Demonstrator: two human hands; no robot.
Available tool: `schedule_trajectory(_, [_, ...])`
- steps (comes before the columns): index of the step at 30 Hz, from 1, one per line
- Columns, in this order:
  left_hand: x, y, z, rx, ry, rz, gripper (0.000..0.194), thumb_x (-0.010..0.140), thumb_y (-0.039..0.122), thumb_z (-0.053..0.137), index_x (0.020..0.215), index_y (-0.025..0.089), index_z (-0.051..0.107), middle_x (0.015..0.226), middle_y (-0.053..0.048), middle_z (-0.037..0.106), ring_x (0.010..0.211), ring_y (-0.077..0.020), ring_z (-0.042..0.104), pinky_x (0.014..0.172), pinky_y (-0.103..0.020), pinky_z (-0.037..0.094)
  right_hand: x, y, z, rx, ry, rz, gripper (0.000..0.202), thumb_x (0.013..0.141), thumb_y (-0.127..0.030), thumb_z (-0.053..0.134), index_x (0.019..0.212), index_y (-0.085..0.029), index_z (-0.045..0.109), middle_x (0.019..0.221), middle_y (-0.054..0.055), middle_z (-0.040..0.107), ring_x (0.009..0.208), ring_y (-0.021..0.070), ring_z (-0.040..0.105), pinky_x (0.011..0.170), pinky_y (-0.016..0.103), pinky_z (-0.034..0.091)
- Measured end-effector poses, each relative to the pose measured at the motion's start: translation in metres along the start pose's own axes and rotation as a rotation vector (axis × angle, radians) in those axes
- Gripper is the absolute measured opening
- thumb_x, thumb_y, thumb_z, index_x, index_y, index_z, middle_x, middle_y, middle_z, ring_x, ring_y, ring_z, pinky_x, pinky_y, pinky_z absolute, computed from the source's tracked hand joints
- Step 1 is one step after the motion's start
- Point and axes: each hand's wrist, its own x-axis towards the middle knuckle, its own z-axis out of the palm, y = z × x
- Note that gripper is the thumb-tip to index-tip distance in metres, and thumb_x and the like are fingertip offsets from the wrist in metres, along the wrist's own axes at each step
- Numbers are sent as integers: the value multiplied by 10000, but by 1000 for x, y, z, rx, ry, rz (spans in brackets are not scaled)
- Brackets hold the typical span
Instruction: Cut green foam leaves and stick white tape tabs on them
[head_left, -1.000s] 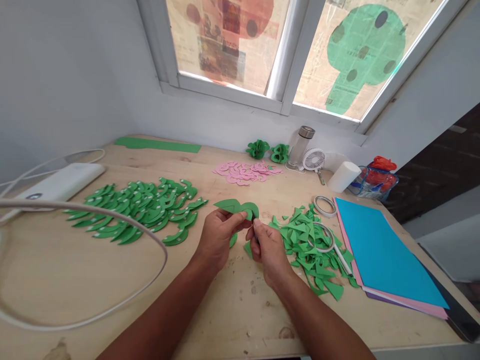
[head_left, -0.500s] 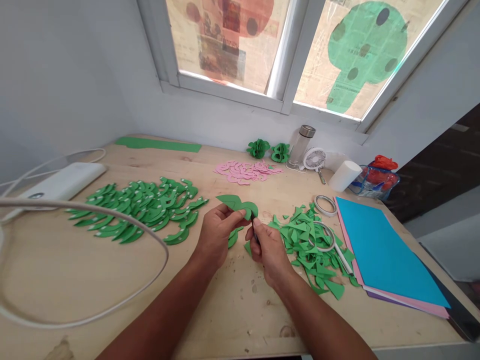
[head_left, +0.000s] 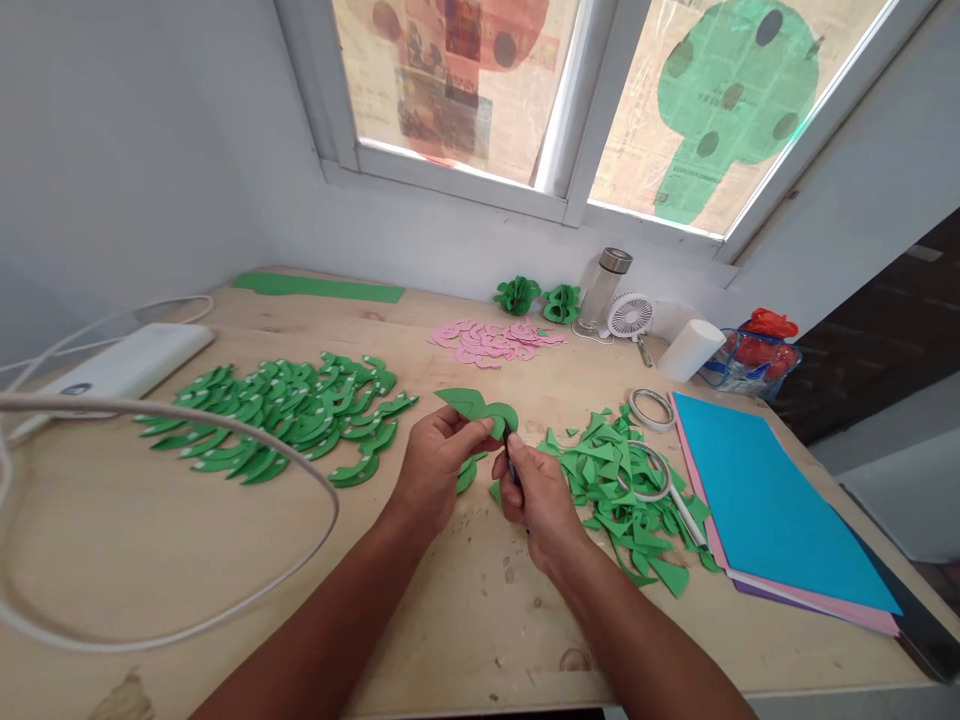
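Note:
My left hand (head_left: 433, 460) pinches a curved piece of green paper (head_left: 474, 403) between thumb and fingers. My right hand (head_left: 538, 490) is closed around small dark scissors (head_left: 512, 462), mostly hidden by the fingers, with the tip at the paper's right end. Below the hands, another green paper piece (head_left: 466, 476) lies partly covered on the table. Left of my hands spreads a pile of curved green cutouts (head_left: 292, 415) with white tabs. To the right is a heap of green scraps (head_left: 600, 470), with a white-handled magnifying glass (head_left: 686, 515) lying on it.
A tape roll (head_left: 651, 409) and stacked coloured sheets (head_left: 780, 500) lie at right. Pink cutouts (head_left: 487, 342), green paper balls (head_left: 517, 295), a glass bottle (head_left: 602, 290) and a small fan (head_left: 630, 316) stand behind. A white cable (head_left: 330, 500) loops across the left, near a power bank (head_left: 127, 365).
Almost nothing differs. Both hands, the green paper and the scissors keep nearly the same place, with only a slight shift of the whole view.

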Motion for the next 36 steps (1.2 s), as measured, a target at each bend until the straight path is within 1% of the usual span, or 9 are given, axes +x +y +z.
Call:
schedule_trajectory(3, [0,0,-1,8,-14,0,116,621,188,722,645,142,618,651,-1,634,632,-122,566,664,-273,499,-1,0,1,-3,0,3,481,693,-632,599,603,-165,525,343,-111,321,315,23,175,360,197,90])
schedule_trajectory(7, [0,3,-1,24,-6,5,148,644,194,691,586,151,562,583,23,579,593,-106,528,623,-247,475,-1,2,1,-11,-20,17,475,692,-623,603,597,-166,519,341,-114,314,313,22,176,359,194,87])
schedule_trajectory(9, [0,4,-1,22,4,8,170,642,188,685,565,157,536,556,34,554,577,-100,513,604,-237,463,0,3,1,-12,-25,21,469,691,-616,607,596,-165,519,341,-114,313,313,22,176,359,194,86])
schedule_trajectory(14, [-2,6,2,9,4,0,203,622,173,687,543,165,501,537,46,545,547,-92,497,585,-229,444,0,4,1,1,-28,6,476,696,-626,601,607,-163,530,348,-112,321,313,22,178,354,192,91])
schedule_trajectory(20, [-2,7,3,16,-20,1,211,623,180,686,526,168,498,521,46,541,537,-92,483,582,-231,435,0,3,1,0,-28,15,480,695,-633,596,616,-164,531,349,-111,323,316,24,185,354,191,92])
schedule_trajectory(25, [-2,6,1,22,-21,0,177,628,180,681,550,165,523,536,42,553,548,-94,490,593,-235,442,-1,3,1,23,-44,19,484,699,-636,595,623,-162,534,354,-112,324,317,23,182,350,192,101])
schedule_trajectory(36, [-2,5,1,8,-26,-9,193,632,169,678,529,166,514,527,41,540,534,-90,482,571,-228,440,0,3,1,15,-38,16,493,683,-648,602,621,-164,531,351,-113,316,316,24,174,348,190,94])
